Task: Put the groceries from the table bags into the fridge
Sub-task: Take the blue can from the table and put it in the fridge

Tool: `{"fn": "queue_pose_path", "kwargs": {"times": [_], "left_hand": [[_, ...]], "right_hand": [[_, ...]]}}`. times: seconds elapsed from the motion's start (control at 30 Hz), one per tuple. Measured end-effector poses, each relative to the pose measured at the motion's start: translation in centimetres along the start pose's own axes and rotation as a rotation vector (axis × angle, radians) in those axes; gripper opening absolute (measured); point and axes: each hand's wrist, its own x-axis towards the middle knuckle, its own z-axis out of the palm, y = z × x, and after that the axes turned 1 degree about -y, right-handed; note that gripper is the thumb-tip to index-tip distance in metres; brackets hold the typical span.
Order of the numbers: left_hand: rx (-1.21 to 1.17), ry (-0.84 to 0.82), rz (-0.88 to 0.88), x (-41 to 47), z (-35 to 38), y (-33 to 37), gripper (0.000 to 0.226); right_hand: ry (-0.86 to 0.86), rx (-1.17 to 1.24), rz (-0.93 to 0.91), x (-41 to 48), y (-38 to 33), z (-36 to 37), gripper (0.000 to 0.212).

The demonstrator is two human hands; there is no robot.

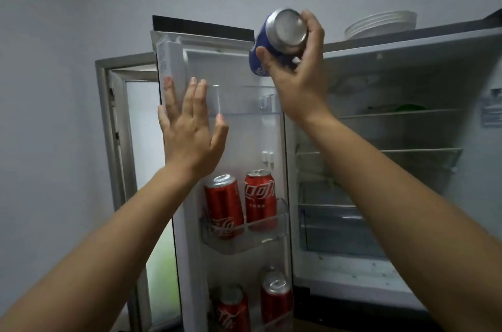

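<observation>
Four red cans (260, 198) stand in the open fridge door (239, 139). Two are side by side in the middle door bin (244, 243). Two more are lower down the door, partly cut off by the edge of the view. The clear top door shelf (244, 103) sits above them, roughly level with the left hand.

Left hand (187, 128): raised, palm toward the door, fingers straight and spread, thumb out to the side. It holds nothing. The fingertips overlap the outer edge of the door, but it cannot be determined whether they press on it.

Right hand (296, 68): raised above the top door shelf, near the upper corner of the door. Thumb and fingers are curled round a blue can (271, 41). The can is tilted, with its silver end turned toward the person and its blue body pointing away and down toward the door. It is in the air and touches no shelf.

Fridge (407, 44): the main compartment is open at the right. Several shelves cross it. A green item (408, 107) lies on the upper one, too blurred to identify. A clear drawer (334, 231) sits below the shelves. A stack of white plates (380, 23) rests on top of the fridge. A doorway (135, 136) is visible behind the fridge door, at the left.
</observation>
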Motion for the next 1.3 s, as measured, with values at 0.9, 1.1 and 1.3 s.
{"fn": "queue_pose_path", "kwargs": {"times": [0.9, 1.1, 1.3], "left_hand": [[-0.030, 0.114, 0.032, -0.2, 1.5, -1.2, 0.062], [-0.018, 0.093, 0.029, -0.3, 1.3, -1.3, 0.063], [0.024, 0.054, 0.016, -0.4, 1.2, -1.1, 0.065]], "right_hand": [[-1.151, -0.352, 0.490, 7.0, 0.9, 4.4, 0.051], [-0.749, -0.366, 0.235, 4.5, 1.0, 3.9, 0.032], [-0.556, -0.334, 0.105, 1.7, 0.1, 0.9, 0.029]]}}
